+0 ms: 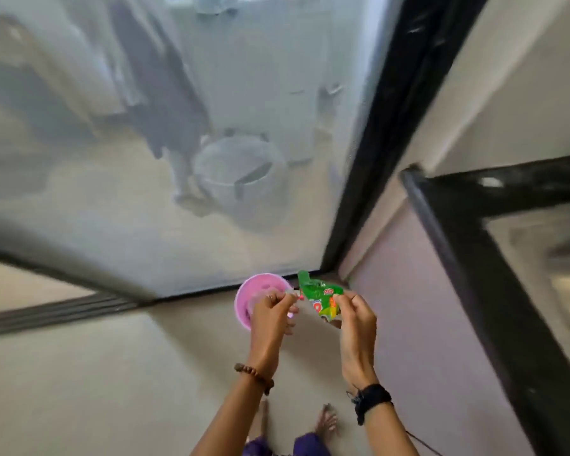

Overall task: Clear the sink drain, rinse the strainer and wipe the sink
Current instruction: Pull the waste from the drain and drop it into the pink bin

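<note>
My left hand (270, 320) grips a round pink strainer (249, 299) by its near rim, tilted with its hollow side toward me. My right hand (356, 324) pinches a crumpled green wrapper (320, 296) with red and white print, just right of the strainer. The left hand's fingertips also touch the wrapper's left edge. Both hands are raised in front of me over the floor. The sink itself is out of sight.
A frosted glass door (178, 143) with a black frame (375, 126) stands ahead; a bucket (241, 179) shows blurred behind it. A black counter edge (474, 258) runs along the right. Pale floor tiles (96, 390) lie below, with my bare feet (326, 419) near the bottom.
</note>
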The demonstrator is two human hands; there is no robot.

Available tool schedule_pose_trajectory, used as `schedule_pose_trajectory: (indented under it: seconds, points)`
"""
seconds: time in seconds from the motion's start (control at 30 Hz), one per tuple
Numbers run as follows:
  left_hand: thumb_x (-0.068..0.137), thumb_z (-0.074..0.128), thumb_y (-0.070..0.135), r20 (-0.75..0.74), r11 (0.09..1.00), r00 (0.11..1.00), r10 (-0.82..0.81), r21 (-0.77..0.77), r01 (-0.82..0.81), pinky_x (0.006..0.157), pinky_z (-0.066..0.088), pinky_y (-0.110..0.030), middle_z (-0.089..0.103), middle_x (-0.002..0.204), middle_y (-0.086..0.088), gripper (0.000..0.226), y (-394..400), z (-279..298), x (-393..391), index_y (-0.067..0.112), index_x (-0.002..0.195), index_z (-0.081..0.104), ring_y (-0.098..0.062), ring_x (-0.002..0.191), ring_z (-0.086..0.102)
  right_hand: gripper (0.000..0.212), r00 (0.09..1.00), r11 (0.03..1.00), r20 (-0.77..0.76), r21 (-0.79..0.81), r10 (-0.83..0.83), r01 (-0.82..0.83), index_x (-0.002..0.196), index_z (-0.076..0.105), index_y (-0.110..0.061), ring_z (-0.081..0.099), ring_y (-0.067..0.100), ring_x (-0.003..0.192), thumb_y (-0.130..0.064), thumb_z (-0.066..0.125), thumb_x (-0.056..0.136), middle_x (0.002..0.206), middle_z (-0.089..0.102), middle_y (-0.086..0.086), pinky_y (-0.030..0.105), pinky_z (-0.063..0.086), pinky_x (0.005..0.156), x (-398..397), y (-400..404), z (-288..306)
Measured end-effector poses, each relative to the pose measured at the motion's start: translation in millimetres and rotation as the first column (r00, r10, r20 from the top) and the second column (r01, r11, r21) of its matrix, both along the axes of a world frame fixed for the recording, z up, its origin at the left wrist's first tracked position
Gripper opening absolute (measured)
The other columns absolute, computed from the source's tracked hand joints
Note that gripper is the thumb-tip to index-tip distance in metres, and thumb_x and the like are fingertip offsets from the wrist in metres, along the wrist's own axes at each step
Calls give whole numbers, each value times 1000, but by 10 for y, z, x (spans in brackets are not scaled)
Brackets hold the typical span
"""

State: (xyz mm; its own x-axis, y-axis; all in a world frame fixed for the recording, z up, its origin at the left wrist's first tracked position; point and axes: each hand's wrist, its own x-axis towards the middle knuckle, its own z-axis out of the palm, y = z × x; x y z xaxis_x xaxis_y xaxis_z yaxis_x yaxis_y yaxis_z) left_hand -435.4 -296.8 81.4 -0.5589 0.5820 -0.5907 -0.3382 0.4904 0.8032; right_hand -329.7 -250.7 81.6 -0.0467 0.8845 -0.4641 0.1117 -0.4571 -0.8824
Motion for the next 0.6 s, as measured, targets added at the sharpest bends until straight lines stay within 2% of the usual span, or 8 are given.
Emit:
schedule_pose_trajectory:
  seconds: [0.07,0.13,0.2,0.27,0.37,0.47,0.53,0.6]
  points:
    - [84,60,14,-14,997,999,35,-70,-36,43,36,-20,59,62,-5,17,-122,-380,-325,12,67,56,-11,45,46,12,991,996,97,4,91,-92,78,64,-7,55,18,74,-11,57,87,90,61,14,26,45,70,-305,-51,-396]
    - [83,59,12,-56,989,998,16,-147,-24,42,38,-20,60,60,-7,19,-149,-870,-615,11,65,56,-11,43,48,9,966,987,212,33,148,-159,80,67,-5,56,14,73,-8,61,85,91,60,14,9,40,61,-533,-26,-887]
    - [82,60,11,-102,978,995,-7,-208,-15,42,43,-21,60,61,-10,15,-120,-1536,-899,7,68,57,-8,39,50,9,921,966,319,58,222,-253,85,70,-4,58,21,74,-5,61,84,85,60,13,11,36,57,-767,5,-1565]
    - [79,60,9,-142,967,989,-37,-255,-1,49,47,-26,61,63,-11,11,-43,-2241,-1119,6,69,55,-11,42,54,14,872,942,400,54,283,-331,93,71,-6,59,25,76,-4,60,85,84,59,10,14,35,56,-952,65,-2283]
    - [76,58,9,-175,935,976,-131,-350,62,64,51,-34,59,60,-6,10,76,-3413,-1293,8,69,51,-17,49,56,14,816,915,474,51,331,-401,95,61,-15,59,22,78,-5,57,85,87,59,4,28,46,62,-1221,125,-3357]
    - [82,51,8,-167,882,956,-239,-448,142,78,52,-40,68,82,-16,11,137,-4346,-1348,0,84,58,-30,77,65,6,770,906,537,28,344,-423,86,52,-13,55,21,75,-8,55,86,82,57,1,30,42,60,-1415,168,-4217]
    - [84,46,4,-145,837,935,-324,-504,212,84,49,-37,66,104,-22,25,106,-4692,-1337,-2,106,56,-34,96,62,0,747,897,549,-9,375,-443,86,55,-9,53,19,75,-9,55,86,84,58,1,26,35,61,-1480,161,-4579]
    - [85,41,0,-128,846,944,-304,-492,206,81,49,-37,64,107,-24,32,70,-4732,-1341,0,117,47,-35,93,62,4,765,917,539,-36,351,-396,87,58,-7,55,19,79,-9,55,86,89,62,3,25,39,64,-1513,154,-4664]
